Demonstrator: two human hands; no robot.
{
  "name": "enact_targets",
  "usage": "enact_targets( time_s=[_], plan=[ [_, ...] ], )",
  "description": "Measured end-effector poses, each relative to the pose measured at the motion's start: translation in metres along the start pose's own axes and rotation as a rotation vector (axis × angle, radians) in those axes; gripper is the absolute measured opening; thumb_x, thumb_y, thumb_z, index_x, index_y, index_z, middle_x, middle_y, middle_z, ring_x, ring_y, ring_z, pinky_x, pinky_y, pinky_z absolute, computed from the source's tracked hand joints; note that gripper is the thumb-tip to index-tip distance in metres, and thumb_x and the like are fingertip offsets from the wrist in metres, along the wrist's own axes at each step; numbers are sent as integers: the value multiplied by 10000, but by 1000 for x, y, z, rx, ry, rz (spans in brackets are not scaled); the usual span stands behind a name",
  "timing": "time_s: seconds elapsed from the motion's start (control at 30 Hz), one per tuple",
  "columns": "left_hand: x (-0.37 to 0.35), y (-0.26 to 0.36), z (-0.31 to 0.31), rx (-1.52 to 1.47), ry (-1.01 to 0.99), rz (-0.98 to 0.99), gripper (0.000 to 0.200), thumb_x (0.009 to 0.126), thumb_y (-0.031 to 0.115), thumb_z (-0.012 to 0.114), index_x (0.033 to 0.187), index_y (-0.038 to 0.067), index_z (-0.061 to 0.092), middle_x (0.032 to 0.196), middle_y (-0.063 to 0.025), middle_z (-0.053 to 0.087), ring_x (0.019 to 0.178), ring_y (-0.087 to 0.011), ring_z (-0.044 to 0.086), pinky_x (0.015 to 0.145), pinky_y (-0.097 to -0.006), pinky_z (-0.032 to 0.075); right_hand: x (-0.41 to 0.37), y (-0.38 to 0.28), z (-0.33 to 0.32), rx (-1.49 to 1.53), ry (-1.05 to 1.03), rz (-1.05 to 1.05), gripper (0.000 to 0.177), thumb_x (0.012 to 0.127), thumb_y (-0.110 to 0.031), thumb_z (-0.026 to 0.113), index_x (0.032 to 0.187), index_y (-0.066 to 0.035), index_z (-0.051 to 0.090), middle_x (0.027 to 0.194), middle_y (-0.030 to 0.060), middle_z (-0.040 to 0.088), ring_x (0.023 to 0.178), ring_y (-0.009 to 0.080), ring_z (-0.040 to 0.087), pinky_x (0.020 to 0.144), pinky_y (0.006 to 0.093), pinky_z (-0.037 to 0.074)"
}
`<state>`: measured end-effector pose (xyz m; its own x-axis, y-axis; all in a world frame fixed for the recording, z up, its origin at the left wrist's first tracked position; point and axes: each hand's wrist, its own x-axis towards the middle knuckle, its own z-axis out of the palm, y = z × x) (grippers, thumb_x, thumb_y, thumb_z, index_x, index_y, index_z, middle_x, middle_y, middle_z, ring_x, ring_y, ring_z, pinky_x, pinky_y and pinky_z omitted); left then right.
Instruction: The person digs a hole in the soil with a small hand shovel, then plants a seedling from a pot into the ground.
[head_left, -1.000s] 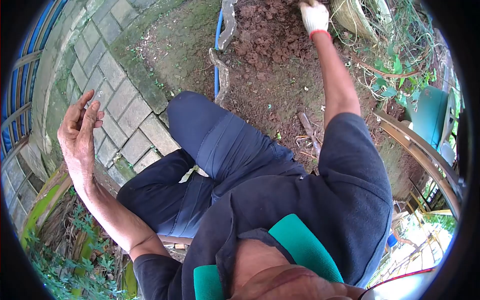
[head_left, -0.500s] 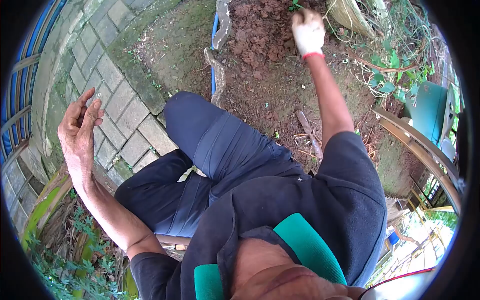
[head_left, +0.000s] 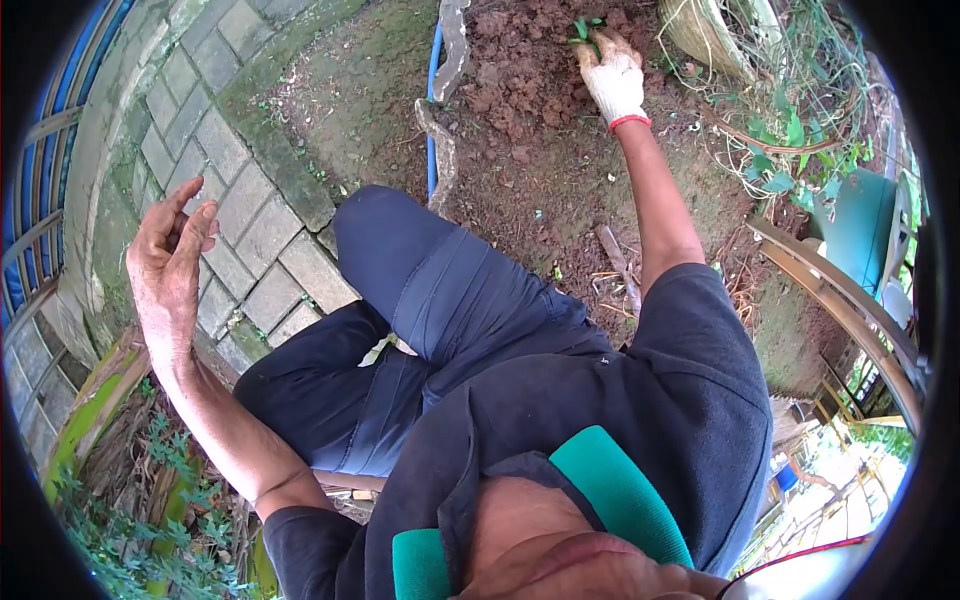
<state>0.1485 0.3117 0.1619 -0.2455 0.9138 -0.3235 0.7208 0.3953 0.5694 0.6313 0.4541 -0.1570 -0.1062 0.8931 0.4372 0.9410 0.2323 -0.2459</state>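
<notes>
My right hand (head_left: pixel 612 82), in a soiled white glove with a red cuff, rests on the loose reddish-brown soil (head_left: pixel 515 80) at the top of the head view. Its fingers are spread and point down into the dirt. Right at the fingertips stands a small green seedling (head_left: pixel 581 30); its base is hidden. Bare and dusty, my left hand (head_left: pixel 168 245) is raised at the left above the paving. Its thumb and forefinger are stretched out and apart, the other fingers loosely bent, with nothing between them.
A jagged edging strip (head_left: pixel 436 150) and a blue pipe (head_left: pixel 433 75) border the soil. Grey paving bricks (head_left: pixel 240 215) lie left. At the right are tangled vines (head_left: pixel 780 140), a curved wooden rail (head_left: pixel 840 300) and a green container (head_left: pixel 862 225). A stick (head_left: pixel 620 265) lies on the ground.
My right hand has shifted slightly downward in view, its fingers now spread where they looked bunched before. More of the seedling's leaves show. My left hand has drifted slightly right.
</notes>
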Motion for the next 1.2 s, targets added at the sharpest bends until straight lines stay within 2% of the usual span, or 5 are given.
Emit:
enact_targets(
  time_s=[0.4, 0.63, 1.0, 1.07, 1.2],
  plan=[
    [-1, 0, -1, -46, 20, 7, 427, 916, 230, 662, 1259, -18, 605, 814, -42, 614, 772, -93, 577, 719, -247, 471, 112, -20, 5, -12, 234, -111, 358, 873, -340, 578, 1112, -93, 676, 1090, 177, 679, 1052, 352, 623, 899, 441, 503],
    [-1, -4, -7, -34, 14, -15, 426, 924, 228, 654, 1261, -27, 600, 854, -45, 632, 790, -88, 586, 718, -239, 464, 114, 15, -12, -61, -624, 132, 448, 924, -372, 486, 1232, -71, 613, 1277, 210, 586, 1263, 328, 487, 1091, 442, 336],
    [1, -1, -5, -19, 20, -20, 424, 930, 244, 645, 1262, -18, 606, 891, -56, 646, 796, -95, 587, 730, -244, 467, 9, -69, -55, -86, -45, 545, 346, 901, -331, 531, 1103, -78, 652, 1148, 218, 628, 1137, 382, 567, 1030, 473, 414],
    [2, 2, -3, -33, 24, -12, 426, 928, 247, 647, 1261, -16, 607, 899, -62, 650, 795, -97, 588, 732, -245, 470, -17, -76, -10, 21, 84, 133, 345, 895, -278, 543, 1150, -58, 620, 1136, 208, 632, 1124, 384, 573, 1028, 496, 414],
    [0, 9, 1, -28, 16, -6, 437, 922, 257, 656, 1263, -12, 607, 907, -75, 657, 790, -103, 591, 736, -252, 476, 10, -129, 18, 165, 106, 223, 399, 885, -332, 554, 1123, -26, 649, 1195, 249, 605, 1095, 393, 599, 996, 463, 458]
  ],
)
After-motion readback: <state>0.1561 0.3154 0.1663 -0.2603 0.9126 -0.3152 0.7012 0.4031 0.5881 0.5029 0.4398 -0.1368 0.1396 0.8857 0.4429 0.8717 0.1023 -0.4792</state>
